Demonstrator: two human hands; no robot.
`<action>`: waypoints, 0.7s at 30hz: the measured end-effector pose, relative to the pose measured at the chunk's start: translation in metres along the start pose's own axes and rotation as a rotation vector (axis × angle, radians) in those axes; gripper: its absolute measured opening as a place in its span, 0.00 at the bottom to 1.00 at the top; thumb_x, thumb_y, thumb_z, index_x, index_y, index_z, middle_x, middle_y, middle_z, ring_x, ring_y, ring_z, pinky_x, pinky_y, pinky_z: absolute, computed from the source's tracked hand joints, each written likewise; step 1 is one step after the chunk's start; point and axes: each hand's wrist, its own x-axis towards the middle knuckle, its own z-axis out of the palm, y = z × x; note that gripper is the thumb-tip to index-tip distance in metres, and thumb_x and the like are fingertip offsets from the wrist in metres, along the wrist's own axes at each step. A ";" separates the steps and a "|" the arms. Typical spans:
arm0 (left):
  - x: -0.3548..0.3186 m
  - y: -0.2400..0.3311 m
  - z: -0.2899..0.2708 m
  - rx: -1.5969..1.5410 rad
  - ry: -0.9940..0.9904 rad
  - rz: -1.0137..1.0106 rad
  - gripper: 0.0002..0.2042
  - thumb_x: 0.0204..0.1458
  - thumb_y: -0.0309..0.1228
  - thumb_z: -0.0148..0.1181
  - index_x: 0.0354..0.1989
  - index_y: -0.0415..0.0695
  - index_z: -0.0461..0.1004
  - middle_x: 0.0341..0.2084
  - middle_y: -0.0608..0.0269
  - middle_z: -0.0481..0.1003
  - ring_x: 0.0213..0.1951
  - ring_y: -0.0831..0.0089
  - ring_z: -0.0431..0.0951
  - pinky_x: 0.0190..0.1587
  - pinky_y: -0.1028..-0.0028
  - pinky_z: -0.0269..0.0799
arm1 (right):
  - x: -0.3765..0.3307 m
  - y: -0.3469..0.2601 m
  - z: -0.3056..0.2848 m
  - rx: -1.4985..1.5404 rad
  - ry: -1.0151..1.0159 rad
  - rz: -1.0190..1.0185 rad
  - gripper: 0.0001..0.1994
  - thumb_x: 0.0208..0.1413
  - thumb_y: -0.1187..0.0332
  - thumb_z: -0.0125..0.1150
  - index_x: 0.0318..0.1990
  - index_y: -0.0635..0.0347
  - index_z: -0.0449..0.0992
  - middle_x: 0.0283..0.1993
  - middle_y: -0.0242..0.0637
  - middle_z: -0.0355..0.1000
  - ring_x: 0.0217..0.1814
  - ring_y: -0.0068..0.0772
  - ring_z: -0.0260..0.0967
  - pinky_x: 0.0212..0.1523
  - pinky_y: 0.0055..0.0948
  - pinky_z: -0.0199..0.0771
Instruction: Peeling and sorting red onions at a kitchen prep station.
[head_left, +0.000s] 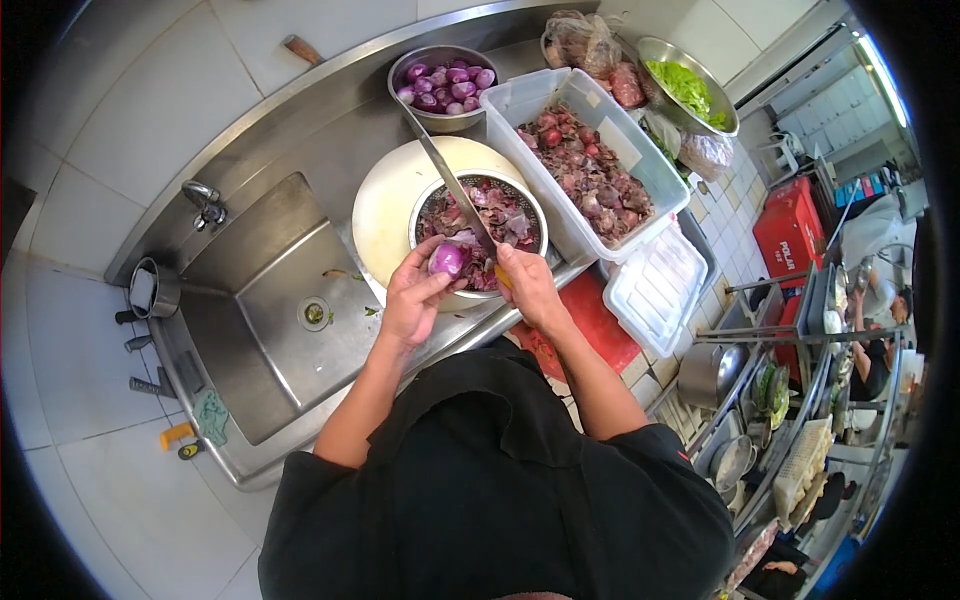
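My left hand (415,297) holds a purple onion (449,260) between thumb and fingers, over the near left rim of a metal colander (541,222). Gripped in my right hand (530,285) is a long knife (452,180) with a yellow handle, its blade slanting up and left across the colander. Onion skins (505,212) lie inside the colander, which sits on a round pale cutting board (378,205). Peeled purple onions (447,88) fill a metal bowl beyond the board. To the right, a clear plastic bin (640,225) contains unpeeled red onions and loose skins (580,160).
A steel sink basin (265,330) with a faucet (205,203) lies to the left. A metal bowl (736,128) of green leaves stands beyond the bin at far right. A translucent lid (658,285) rests near the bin. Metal shelving (770,335) with pots stands at right; people work beyond it.
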 end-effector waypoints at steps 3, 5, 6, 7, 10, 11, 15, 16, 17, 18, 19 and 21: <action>0.004 0.004 -0.016 -0.017 -0.115 -0.099 0.27 0.52 0.22 0.58 0.62 0.41 0.61 0.52 0.56 0.71 0.53 0.65 0.73 0.51 0.66 0.73 | 0.000 0.001 0.003 -0.010 0.044 0.019 0.25 0.67 0.47 0.45 0.24 0.58 0.68 0.18 0.23 0.57 0.18 0.17 0.53 0.19 0.22 0.52; 0.004 0.006 -0.012 -0.054 -0.122 -0.098 0.26 0.53 0.21 0.57 0.62 0.40 0.61 0.52 0.56 0.71 0.52 0.67 0.74 0.49 0.68 0.74 | -0.002 0.001 0.006 -0.041 0.070 0.048 0.26 0.67 0.47 0.44 0.24 0.57 0.68 0.18 0.23 0.58 0.17 0.17 0.53 0.18 0.22 0.52; 0.004 0.007 -0.009 -0.091 -0.128 -0.100 0.25 0.53 0.20 0.55 0.62 0.40 0.61 0.51 0.56 0.71 0.50 0.69 0.74 0.47 0.70 0.75 | -0.002 0.005 0.006 -0.077 0.068 0.076 0.25 0.67 0.46 0.44 0.30 0.59 0.72 0.18 0.24 0.59 0.17 0.17 0.54 0.18 0.21 0.54; 0.005 0.006 -0.006 -0.091 -0.129 -0.098 0.25 0.53 0.20 0.55 0.62 0.40 0.61 0.51 0.56 0.71 0.50 0.69 0.74 0.47 0.70 0.75 | -0.003 0.007 0.007 -0.115 0.067 0.104 0.26 0.67 0.46 0.43 0.35 0.60 0.76 0.18 0.24 0.59 0.17 0.17 0.55 0.18 0.21 0.55; 0.009 0.003 -0.003 -0.062 -0.040 -0.041 0.25 0.53 0.19 0.57 0.61 0.40 0.63 0.49 0.58 0.72 0.47 0.71 0.76 0.46 0.73 0.76 | -0.011 0.004 0.012 -0.043 0.000 0.071 0.27 0.67 0.46 0.41 0.56 0.61 0.73 0.17 0.24 0.60 0.17 0.16 0.56 0.19 0.20 0.56; 0.011 0.000 -0.005 0.063 -0.007 -0.001 0.25 0.52 0.18 0.58 0.60 0.39 0.64 0.48 0.59 0.73 0.46 0.72 0.76 0.47 0.75 0.75 | -0.011 0.004 0.014 -0.044 -0.001 0.071 0.27 0.67 0.46 0.41 0.56 0.61 0.73 0.17 0.24 0.60 0.17 0.16 0.56 0.19 0.20 0.56; 0.013 -0.003 -0.001 0.366 0.086 0.092 0.25 0.48 0.15 0.63 0.56 0.36 0.66 0.46 0.61 0.74 0.45 0.75 0.75 0.49 0.76 0.74 | -0.009 0.011 0.023 -0.035 -0.096 0.014 0.28 0.68 0.47 0.42 0.63 0.61 0.65 0.17 0.24 0.59 0.17 0.16 0.56 0.17 0.21 0.55; 0.013 -0.003 0.002 0.366 0.085 0.092 0.25 0.48 0.15 0.63 0.56 0.36 0.66 0.46 0.61 0.74 0.45 0.75 0.75 0.49 0.76 0.74 | -0.008 0.015 0.024 -0.027 -0.073 -0.004 0.27 0.67 0.47 0.42 0.58 0.63 0.72 0.18 0.24 0.60 0.17 0.16 0.57 0.17 0.21 0.55; 0.011 -0.001 0.005 0.401 0.104 0.154 0.25 0.47 0.15 0.63 0.57 0.36 0.66 0.46 0.60 0.73 0.46 0.75 0.75 0.50 0.76 0.73 | -0.006 0.016 0.023 -0.028 -0.073 -0.005 0.27 0.67 0.47 0.42 0.58 0.63 0.72 0.18 0.24 0.60 0.17 0.16 0.57 0.17 0.21 0.55; 0.009 -0.001 0.007 0.435 0.124 0.216 0.26 0.47 0.14 0.63 0.57 0.36 0.66 0.46 0.60 0.73 0.46 0.75 0.75 0.50 0.76 0.73 | -0.004 0.015 0.020 -0.061 -0.024 0.009 0.26 0.67 0.46 0.43 0.48 0.62 0.74 0.17 0.25 0.61 0.16 0.17 0.57 0.16 0.21 0.54; 0.008 0.000 0.007 0.435 0.123 0.217 0.26 0.47 0.14 0.63 0.57 0.36 0.66 0.46 0.60 0.73 0.46 0.75 0.75 0.50 0.76 0.73 | -0.002 0.014 0.018 -0.094 0.025 0.023 0.26 0.67 0.45 0.43 0.37 0.61 0.77 0.17 0.26 0.61 0.16 0.17 0.57 0.16 0.21 0.54; 0.007 0.001 0.003 0.407 0.051 0.179 0.27 0.46 0.15 0.63 0.58 0.36 0.65 0.48 0.59 0.72 0.49 0.73 0.74 0.53 0.74 0.71 | 0.000 0.007 0.014 -0.087 0.050 0.070 0.27 0.66 0.44 0.43 0.30 0.59 0.72 0.16 0.27 0.61 0.15 0.18 0.56 0.15 0.22 0.54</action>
